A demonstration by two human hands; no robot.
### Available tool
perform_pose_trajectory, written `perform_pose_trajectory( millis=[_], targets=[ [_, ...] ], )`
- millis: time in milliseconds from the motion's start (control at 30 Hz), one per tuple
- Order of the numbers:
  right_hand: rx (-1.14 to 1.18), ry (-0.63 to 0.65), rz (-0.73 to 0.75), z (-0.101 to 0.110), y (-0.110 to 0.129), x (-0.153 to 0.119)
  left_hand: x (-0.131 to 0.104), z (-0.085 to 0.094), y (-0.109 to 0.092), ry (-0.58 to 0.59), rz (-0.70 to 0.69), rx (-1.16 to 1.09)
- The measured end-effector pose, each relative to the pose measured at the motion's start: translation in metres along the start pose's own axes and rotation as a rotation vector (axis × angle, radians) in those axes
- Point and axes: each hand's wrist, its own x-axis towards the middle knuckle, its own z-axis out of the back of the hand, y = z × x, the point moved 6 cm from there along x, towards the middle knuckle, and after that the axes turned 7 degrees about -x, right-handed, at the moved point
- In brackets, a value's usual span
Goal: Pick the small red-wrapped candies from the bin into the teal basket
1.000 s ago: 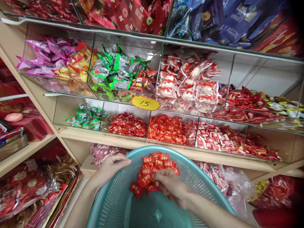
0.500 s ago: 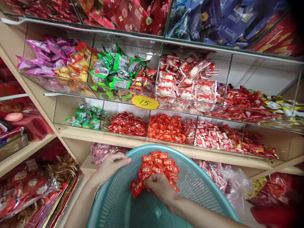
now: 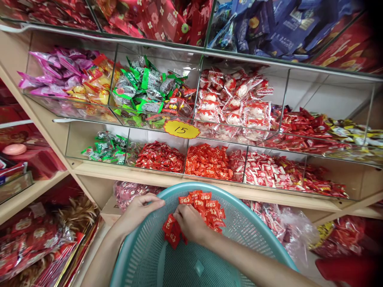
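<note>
A large teal plastic basket (image 3: pixel 248 231) has a heap of small red candy packets (image 3: pixel 206 207) against its far inner side. My right hand (image 3: pixel 190 223) reaches in from the right, its fingers curled down among the packets; what they pinch, if anything, is hidden. A few red packets (image 3: pixel 171 231) lie just left of those fingers, slightly apart from the heap. At the basket's left rim rests my left hand (image 3: pixel 143 209), palm side by the rim, thumb and fingers extended and holding nothing.
Behind the basket rise clear shelf bins of wrapped candies (image 3: pixel 209 161), with a yellow price tag (image 3: pixel 181 129) on the middle row. Bagged goods (image 3: pixel 296 229) lie under the shelf at right. Red packages (image 3: pixel 30 235) stand at lower left.
My right hand has shifted left and slightly up across the red packets, uncovering more of the heap's right part. My left hand stays at the rim.
</note>
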Motion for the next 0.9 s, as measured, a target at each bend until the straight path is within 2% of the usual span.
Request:
perform_pose_trajectory(
  millis=[200, 333, 433, 533, 600, 733, 800, 900],
  targets=[
    [-0.131, -0.013, -0.03, 0.0, 0.0, 0.006, 0.001, 0.001, 0.0, 0.013, -0.026, 0.013],
    [-0.122, -0.066, -0.008, 0.01, 0.0, 0.005, 0.002, 0.001, 0.001, 0.001, -0.03, 0.029],
    [-0.086, -0.15, 0.062, 0.032, 0.003, 0.0, 0.003, 0.001, 0.001, -0.004, -0.034, 0.049],
    [-0.044, -0.257, 0.123, 0.069, -0.003, -0.001, 0.003, 0.001, -0.001, -0.013, -0.021, 0.067],
    [-0.017, -0.343, 0.114, 0.099, -0.018, 0.004, 0.002, 0.001, -0.003, 0.002, 0.001, 0.068],
    [-0.047, -0.528, 0.013, 0.154, -0.07, 0.027, 0.0, -0.001, -0.006, 0.032, 0.019, 0.061],
    [-0.09, -0.572, -0.078, 0.17, -0.096, 0.04, 0.001, 0.0, -0.005, 0.011, -0.008, 0.074],
    [-0.145, -0.593, -0.178, 0.177, -0.118, 0.056, 0.004, -0.001, -0.001, 0.014, -0.033, 0.086]
  ],
)
